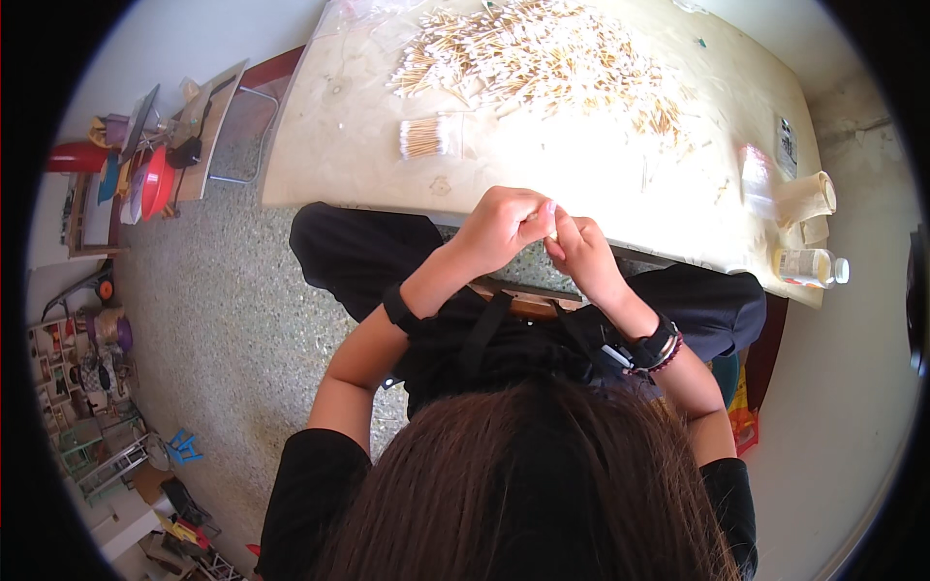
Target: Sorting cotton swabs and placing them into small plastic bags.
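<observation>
My left hand (504, 229) and my right hand (584, 258) meet just off the table's near edge, above my lap. Both are closed with their fingertips together. A small pale bit shows between them, too hidden by the fingers to name. Ahead on the table lies a neat row of cotton swabs (420, 138), apparently in a small clear bag (453, 136). Beyond it spreads a big loose heap of cotton swabs (542, 63) with white tips and tan sticks.
The pale tabletop (339, 165) has a clear plastic pack (758, 182), a beige roll (807, 198) and a white-capped bottle (810, 267) along its right side, near the wall. Red basins (158, 182) stand far left; a small blue stool (182, 446) is on the floor.
</observation>
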{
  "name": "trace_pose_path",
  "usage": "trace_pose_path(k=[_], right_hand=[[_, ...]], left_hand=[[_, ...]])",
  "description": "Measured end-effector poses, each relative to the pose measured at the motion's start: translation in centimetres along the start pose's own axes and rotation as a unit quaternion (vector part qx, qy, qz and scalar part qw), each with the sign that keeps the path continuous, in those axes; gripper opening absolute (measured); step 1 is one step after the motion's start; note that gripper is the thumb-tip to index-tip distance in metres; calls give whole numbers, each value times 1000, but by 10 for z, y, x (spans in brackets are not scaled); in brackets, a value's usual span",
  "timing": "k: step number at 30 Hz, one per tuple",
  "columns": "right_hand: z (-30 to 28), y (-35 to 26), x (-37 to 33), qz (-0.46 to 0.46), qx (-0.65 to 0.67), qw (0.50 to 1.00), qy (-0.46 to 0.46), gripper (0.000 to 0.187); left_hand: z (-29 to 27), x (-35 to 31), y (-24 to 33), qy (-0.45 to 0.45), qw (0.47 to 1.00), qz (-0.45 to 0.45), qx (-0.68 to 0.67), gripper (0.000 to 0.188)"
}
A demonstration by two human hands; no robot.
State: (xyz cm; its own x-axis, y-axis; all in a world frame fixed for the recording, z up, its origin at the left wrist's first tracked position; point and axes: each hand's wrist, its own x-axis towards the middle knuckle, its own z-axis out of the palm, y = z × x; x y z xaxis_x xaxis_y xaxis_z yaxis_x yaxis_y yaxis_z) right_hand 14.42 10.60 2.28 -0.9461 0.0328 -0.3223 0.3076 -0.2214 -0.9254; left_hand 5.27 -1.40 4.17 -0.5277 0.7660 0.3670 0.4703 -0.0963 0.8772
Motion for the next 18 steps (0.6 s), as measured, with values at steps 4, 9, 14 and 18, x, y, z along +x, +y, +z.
trace_pose_path(k=[4, 9, 14, 18], right_hand=[[10, -4, 0, -108, -181, 963, 171, 53], [0, 15, 11, -113, -226, 948, 195, 54], [-10, 37, 21, -102, -193, 955, 199, 54], [-22, 44, 24, 13, -95, 985, 144, 54]], left_hand=[[12, -7, -4, 75, 997, -9, 33, 35], [23, -11, -15, 101, 981, -163, 15, 35], [26, -10, -24, 72, 981, -173, 39, 36], [18, 2, -38, -29, 982, -181, 51, 33]])
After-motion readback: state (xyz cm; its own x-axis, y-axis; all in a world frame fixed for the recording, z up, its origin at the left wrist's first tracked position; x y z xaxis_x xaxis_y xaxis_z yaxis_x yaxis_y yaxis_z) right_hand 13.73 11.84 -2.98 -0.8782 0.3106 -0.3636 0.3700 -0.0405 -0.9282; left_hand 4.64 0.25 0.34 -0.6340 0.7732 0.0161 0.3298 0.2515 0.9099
